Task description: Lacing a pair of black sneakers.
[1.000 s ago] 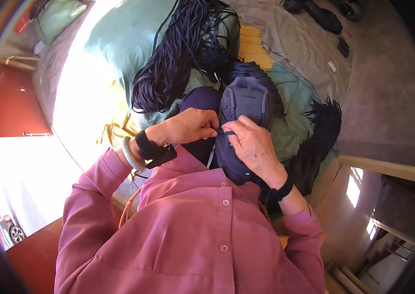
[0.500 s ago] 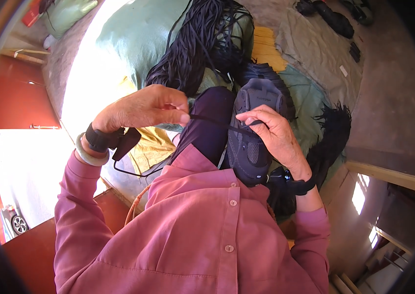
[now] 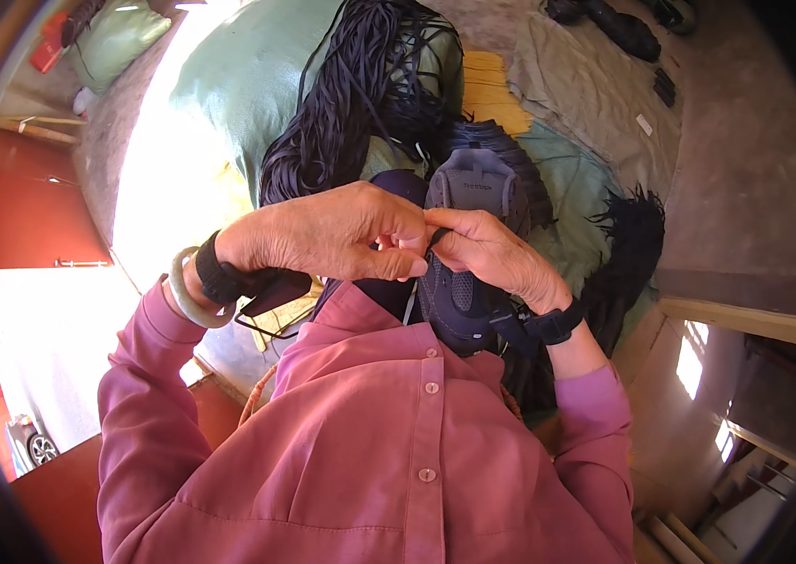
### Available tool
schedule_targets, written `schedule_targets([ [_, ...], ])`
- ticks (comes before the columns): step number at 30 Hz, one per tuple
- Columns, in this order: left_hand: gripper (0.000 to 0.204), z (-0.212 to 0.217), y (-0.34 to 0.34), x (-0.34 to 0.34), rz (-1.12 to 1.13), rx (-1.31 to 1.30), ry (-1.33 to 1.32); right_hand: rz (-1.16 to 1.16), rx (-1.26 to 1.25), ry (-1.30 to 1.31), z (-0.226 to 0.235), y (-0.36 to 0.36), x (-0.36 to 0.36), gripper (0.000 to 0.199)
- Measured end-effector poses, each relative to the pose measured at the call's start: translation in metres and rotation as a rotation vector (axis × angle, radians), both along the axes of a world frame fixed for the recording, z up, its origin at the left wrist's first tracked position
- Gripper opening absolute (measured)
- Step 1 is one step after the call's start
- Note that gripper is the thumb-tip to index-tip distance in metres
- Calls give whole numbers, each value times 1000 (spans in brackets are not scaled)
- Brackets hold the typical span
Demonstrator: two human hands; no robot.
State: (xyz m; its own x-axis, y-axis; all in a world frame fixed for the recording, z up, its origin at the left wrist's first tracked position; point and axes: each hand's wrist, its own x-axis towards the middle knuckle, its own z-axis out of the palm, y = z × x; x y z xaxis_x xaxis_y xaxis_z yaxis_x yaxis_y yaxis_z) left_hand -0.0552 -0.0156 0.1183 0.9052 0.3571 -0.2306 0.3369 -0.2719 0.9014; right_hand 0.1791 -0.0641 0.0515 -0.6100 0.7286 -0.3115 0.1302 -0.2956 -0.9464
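Note:
A dark navy shoe (image 3: 475, 235) stands on my lap, sole end away from me. My left hand (image 3: 332, 230) and my right hand (image 3: 492, 249) meet over the shoe's upper, fingertips pinched together on a thin black shoelace (image 3: 437, 235). The right hand also rests on the shoe. A pale bangle (image 3: 183, 291) and a black strap sit on my left wrist. A black band (image 3: 553, 327) circles my right wrist. Beyond the shoe lies a big bundle of black laces (image 3: 360, 94).
A green sack (image 3: 238, 85) lies under the lace bundle. Yellow strips (image 3: 492, 89) and a grey cloth (image 3: 595, 85) spread behind. Dark shoes (image 3: 605, 23) lie at the far edge. A black frayed bundle (image 3: 633, 244) is at my right. Wooden edge (image 3: 736, 320) at right.
My left hand was out to the left half a second ago; it has come back to the right and now meets my right hand over the shoe.

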Motion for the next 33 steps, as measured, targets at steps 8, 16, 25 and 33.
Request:
schedule_targets([
  [8,15,-4,-24,-19,34,192,97,-28,148,-36,13,-10,7,33],
  [16,22,-44,-66,-72,161,246,251,-245,-23,221,-11,-11,31,34],
  [25,27,-34,-64,-78,324,-435,427,-294,-56,228,-3,-14,37,32],
  [33,32,-43,-31,18,558,-118,-88,-194,189,25,0,-17,12,31],
])
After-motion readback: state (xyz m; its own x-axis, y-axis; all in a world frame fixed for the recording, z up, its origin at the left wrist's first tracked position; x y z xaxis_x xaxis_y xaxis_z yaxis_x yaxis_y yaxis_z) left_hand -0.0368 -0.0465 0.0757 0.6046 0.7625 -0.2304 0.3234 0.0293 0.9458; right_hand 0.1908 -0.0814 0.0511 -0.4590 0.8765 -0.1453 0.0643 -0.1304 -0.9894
